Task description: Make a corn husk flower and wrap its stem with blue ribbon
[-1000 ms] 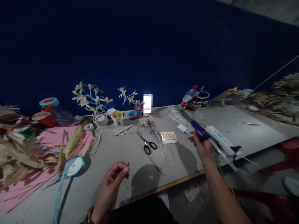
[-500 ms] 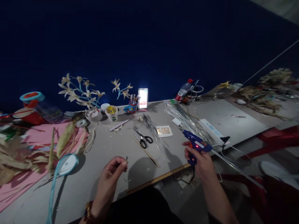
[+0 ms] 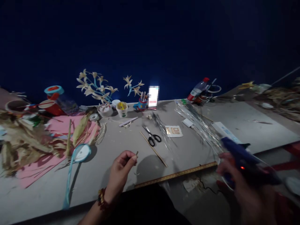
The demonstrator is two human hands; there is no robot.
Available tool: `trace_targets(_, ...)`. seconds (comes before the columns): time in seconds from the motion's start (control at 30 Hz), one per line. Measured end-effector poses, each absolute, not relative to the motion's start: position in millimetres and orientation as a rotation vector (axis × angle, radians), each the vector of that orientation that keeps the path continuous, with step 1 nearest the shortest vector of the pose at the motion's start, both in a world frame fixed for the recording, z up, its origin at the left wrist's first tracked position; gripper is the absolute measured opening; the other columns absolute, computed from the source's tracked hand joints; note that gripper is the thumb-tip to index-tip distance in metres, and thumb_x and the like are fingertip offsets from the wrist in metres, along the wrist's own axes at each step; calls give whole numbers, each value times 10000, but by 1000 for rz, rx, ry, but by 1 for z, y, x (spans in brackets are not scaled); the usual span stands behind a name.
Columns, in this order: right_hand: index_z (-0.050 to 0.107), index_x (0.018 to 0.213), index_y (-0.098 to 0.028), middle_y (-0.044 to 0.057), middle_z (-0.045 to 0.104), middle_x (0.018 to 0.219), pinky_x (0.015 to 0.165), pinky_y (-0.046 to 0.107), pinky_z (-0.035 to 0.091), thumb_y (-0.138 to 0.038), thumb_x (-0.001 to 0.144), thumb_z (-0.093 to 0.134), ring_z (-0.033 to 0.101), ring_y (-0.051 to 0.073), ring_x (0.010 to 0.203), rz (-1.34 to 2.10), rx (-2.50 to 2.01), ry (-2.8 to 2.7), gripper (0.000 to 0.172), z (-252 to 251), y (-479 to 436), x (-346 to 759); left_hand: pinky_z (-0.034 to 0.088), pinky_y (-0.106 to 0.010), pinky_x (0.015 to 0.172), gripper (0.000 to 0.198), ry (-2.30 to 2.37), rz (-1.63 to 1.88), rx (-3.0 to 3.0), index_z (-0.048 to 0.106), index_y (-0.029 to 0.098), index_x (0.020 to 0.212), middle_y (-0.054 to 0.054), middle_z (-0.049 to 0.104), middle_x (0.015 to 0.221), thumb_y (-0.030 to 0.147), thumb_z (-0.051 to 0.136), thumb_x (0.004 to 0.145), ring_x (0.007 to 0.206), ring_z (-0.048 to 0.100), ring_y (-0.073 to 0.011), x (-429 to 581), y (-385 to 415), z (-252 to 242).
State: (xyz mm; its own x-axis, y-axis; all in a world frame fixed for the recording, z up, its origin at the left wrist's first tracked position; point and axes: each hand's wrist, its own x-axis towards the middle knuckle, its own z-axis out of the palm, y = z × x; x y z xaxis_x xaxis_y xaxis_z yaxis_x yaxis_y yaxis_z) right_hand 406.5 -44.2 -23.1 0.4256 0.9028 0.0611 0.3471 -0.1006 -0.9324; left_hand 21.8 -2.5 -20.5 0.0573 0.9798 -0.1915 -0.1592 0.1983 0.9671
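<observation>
My left hand (image 3: 123, 168) pinches a small thin dark piece (image 3: 137, 153) between thumb and fingertips, just above the front of the table; its kind is too small to make out. At the far right, past the table's front edge, my right hand (image 3: 241, 184) is wrapped round a blue hot glue gun (image 3: 243, 156) with a red light glowing on it. Motion blurs both hand and gun. Between the hands lie black-handled scissors (image 3: 154, 139), a thin wooden stick (image 3: 154, 150) and a bundle of thin wires (image 3: 161, 125).
A blue ribbon roll (image 3: 81, 152), pink sheets (image 3: 58, 126) and dried husks (image 3: 14, 147) lie left. Behind stand husk flowers (image 3: 93, 84), a paper cup (image 3: 122, 110), a lit phone (image 3: 153, 97) and a bottle (image 3: 198, 89). A white power strip (image 3: 226, 131) lies right.
My right hand has swung right and nearer to me with the glue gun, off the table's edge. My left hand keeps its pinch. The whole view has turned slightly left.
</observation>
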Motion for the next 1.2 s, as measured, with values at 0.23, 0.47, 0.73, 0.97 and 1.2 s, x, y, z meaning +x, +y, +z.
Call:
trace_targets(0.23,679,973,-218,41,748,736,429,283,554,-442,815,704,640,183,434,855,-1445,-1420,276,-30,-60,260,428,-247,643,203,1207,1126,1066,635,171,745,-10,618,678,348,688,829,656,536,-142,22,-4,-13)
trace_targets(0.47,644,1055,-251,61,734,955,704,335,607,-243,840,663,723,247,816,513,-1307,-1796,216,-15,-55,223,426,-252,635,214,1262,1175,1146,639,165,743,-21,611,674,344,654,858,652,534,-146,17,-8,-20)
trace_targets(0.73,609,914,-258,41,693,857,654,312,561,-230,856,654,688,230,780,553,-1294,-1827,79,-13,-50,217,431,-260,662,168,1349,1194,1277,633,181,727,-18,619,695,291,637,853,682,551,-159,17,-7,-14)
trace_targets(0.97,577,922,-239,0,644,799,647,277,515,-243,883,634,646,172,687,621,-1330,-1872,70,-5,-46,215,431,-267,681,144,1376,1192,1364,625,190,719,-15,624,689,260,629,845,684,565,-168,18,-7,-10)
trace_targets(1.2,520,820,-233,-21,569,711,606,267,464,-289,892,629,591,160,623,630,-1381,-1890,142,-8,-46,216,424,-272,687,149,1394,1185,1420,609,194,722,-15,620,690,249,606,860,681,562,-169,17,-8,-7)
